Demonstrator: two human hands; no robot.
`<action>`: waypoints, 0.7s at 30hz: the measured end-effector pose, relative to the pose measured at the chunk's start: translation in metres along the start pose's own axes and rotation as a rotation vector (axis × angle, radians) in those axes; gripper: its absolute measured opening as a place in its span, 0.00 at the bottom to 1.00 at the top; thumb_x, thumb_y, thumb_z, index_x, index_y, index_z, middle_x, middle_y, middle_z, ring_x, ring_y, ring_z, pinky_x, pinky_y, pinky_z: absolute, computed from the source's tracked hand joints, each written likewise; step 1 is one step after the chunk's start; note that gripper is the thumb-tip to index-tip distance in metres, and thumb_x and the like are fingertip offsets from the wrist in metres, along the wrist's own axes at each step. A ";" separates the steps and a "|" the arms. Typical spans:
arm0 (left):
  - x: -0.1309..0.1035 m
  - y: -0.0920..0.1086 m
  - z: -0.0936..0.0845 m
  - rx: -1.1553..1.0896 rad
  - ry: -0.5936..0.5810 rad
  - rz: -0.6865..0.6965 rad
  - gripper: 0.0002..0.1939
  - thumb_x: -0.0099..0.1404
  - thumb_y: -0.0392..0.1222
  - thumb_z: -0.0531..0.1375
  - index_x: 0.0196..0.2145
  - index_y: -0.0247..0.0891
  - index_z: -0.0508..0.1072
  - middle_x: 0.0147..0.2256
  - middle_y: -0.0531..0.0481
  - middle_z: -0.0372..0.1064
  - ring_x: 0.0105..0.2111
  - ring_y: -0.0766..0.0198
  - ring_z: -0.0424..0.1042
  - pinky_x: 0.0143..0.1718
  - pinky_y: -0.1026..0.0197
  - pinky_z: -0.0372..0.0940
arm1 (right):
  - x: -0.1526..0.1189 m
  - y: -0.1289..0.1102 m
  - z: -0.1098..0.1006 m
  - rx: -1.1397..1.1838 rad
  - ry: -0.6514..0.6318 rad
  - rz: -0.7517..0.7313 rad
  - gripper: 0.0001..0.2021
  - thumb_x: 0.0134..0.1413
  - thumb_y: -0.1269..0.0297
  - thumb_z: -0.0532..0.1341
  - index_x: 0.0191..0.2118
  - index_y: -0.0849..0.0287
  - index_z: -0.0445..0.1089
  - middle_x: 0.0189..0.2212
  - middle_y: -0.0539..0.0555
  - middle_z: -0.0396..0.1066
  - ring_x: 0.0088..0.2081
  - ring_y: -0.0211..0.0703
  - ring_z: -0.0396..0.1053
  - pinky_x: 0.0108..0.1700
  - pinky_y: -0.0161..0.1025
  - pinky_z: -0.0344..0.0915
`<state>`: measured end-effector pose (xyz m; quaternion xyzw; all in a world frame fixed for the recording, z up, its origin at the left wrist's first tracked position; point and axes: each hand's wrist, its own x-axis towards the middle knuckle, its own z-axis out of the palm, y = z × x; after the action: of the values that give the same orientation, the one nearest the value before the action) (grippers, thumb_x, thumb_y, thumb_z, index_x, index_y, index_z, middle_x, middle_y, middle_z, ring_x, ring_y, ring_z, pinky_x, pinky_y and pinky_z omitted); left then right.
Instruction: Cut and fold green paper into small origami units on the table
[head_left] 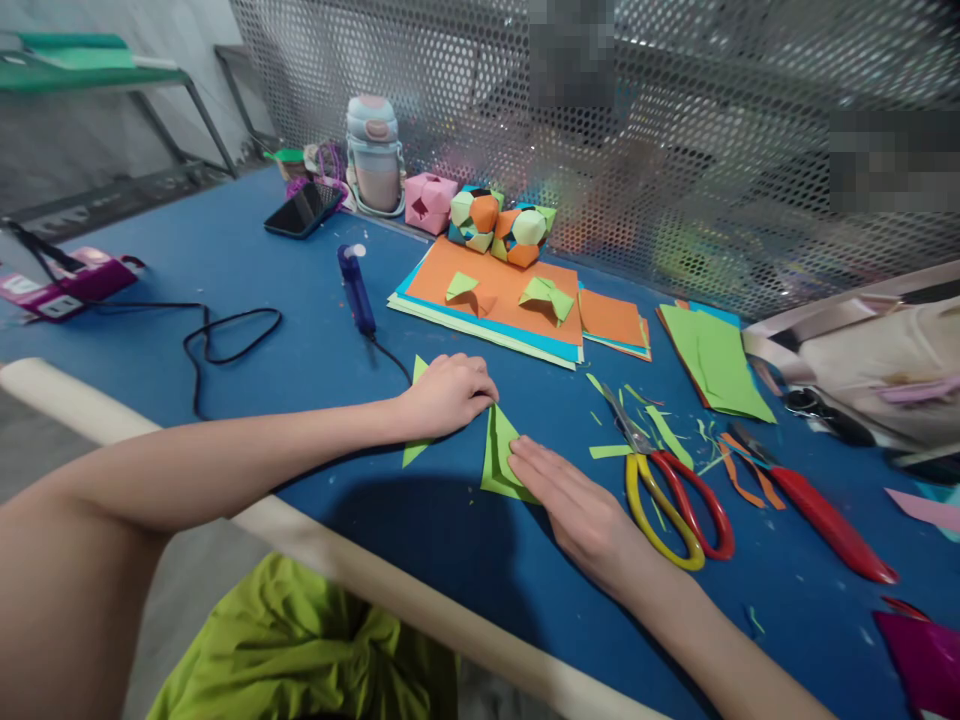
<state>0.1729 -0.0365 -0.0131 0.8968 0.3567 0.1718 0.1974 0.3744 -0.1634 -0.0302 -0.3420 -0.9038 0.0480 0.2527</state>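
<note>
A folded light-green paper [496,455] lies on the blue table between my hands. My left hand [450,393] is closed, its fingertips pinching the paper's top corner. The fingers of my right hand [574,495] are stretched out and press flat on the paper's right side. Partly covered by my left hand and wrist is another green paper piece [415,453]. To the right of my right hand, scissors [664,495] with one yellow and one red handle rest among thin paper scraps [667,432].
Orange, blue and green sheets [510,325] are stacked behind my hands, with folded paper balls [517,235] behind them. A blue glue gun [356,290] trails a cord. Red-handled pliers [832,525] and green paper strips [716,360] lie right. A bottle [375,160] stands at the back.
</note>
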 end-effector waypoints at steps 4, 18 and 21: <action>0.003 0.002 -0.001 -0.077 0.006 -0.053 0.10 0.58 0.32 0.57 0.31 0.38 0.79 0.32 0.48 0.71 0.36 0.60 0.68 0.41 0.60 0.59 | -0.001 0.001 0.002 -0.011 -0.030 -0.017 0.32 0.57 0.85 0.44 0.66 0.60 0.45 0.59 0.63 0.60 0.63 0.49 0.49 0.59 0.55 0.60; 0.005 0.001 0.001 -0.053 0.010 -0.066 0.10 0.59 0.33 0.57 0.31 0.38 0.79 0.32 0.50 0.71 0.35 0.63 0.69 0.39 0.63 0.62 | -0.001 0.002 0.001 -0.027 -0.101 -0.028 0.26 0.56 0.84 0.45 0.60 0.66 0.58 0.57 0.64 0.62 0.64 0.49 0.48 0.60 0.55 0.58; 0.006 0.003 -0.001 -0.050 -0.001 -0.068 0.10 0.59 0.33 0.57 0.31 0.38 0.79 0.32 0.51 0.72 0.34 0.64 0.70 0.38 0.63 0.62 | 0.000 0.001 0.001 -0.044 -0.099 -0.041 0.24 0.57 0.84 0.45 0.58 0.67 0.61 0.57 0.64 0.63 0.64 0.50 0.49 0.60 0.56 0.58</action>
<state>0.1778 -0.0342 -0.0096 0.8790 0.3826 0.1732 0.2256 0.3741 -0.1623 -0.0313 -0.3262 -0.9228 0.0400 0.2010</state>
